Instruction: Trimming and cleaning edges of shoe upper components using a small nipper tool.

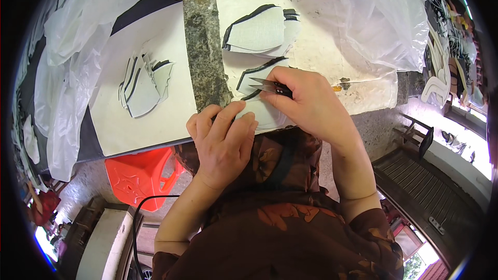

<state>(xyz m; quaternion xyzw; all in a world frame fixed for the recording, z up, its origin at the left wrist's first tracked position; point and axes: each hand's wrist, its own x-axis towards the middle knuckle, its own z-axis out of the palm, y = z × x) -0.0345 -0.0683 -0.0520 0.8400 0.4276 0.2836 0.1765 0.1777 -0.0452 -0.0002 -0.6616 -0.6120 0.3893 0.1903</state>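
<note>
My right hand (pixel 308 96) is closed around a pair of thread snips (pixel 265 87) with dark handles and pointed metal blades. The blades lie over a white fabric piece (pixel 250 79) with a black edge, near the front of the table. My left hand (pixel 220 137) has its fingers bent and pressed onto the near side of the fabric, close to the blade tips. Part of the work is hidden under its fingertips. Another pale piece (pixel 267 115) lies between the two hands at the table's front edge.
Beyond my hands lies a stack of black-edged white pieces (pixel 257 33). A second loose pile (pixel 142 88) sits on the left sheet (pixel 111 129). Clear plastic bags (pixel 386 18) lie at the back right, with more plastic (pixel 78 67) at left. A red stool (pixel 137 179) stands below.
</note>
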